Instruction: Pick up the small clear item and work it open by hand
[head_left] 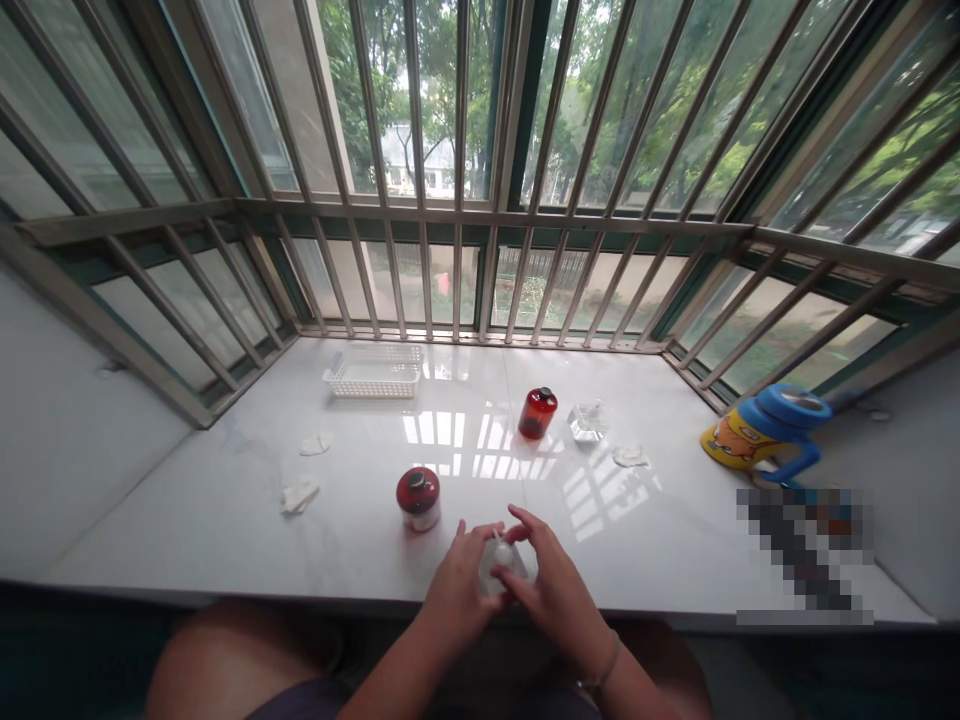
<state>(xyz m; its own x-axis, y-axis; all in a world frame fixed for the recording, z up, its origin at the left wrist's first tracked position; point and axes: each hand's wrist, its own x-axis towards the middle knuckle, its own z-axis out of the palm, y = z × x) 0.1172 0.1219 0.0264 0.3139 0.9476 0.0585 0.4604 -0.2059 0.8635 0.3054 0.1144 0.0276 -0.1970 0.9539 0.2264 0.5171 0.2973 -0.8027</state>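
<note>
At the near edge of the sill (225, 500), the left hand (457, 590) and right hand (555, 595) together hold a small clear jar (501, 565), fingers closed around it. It looks mid-handling: whether its lid is on or off cannot be told. A red-lidded jar (418, 497) stands just left of the hands. A red bottle (538, 413) and a clear block (587, 421) sit mid-sill, untouched, and a white basket (373, 372) stands near the far edge.
</note>
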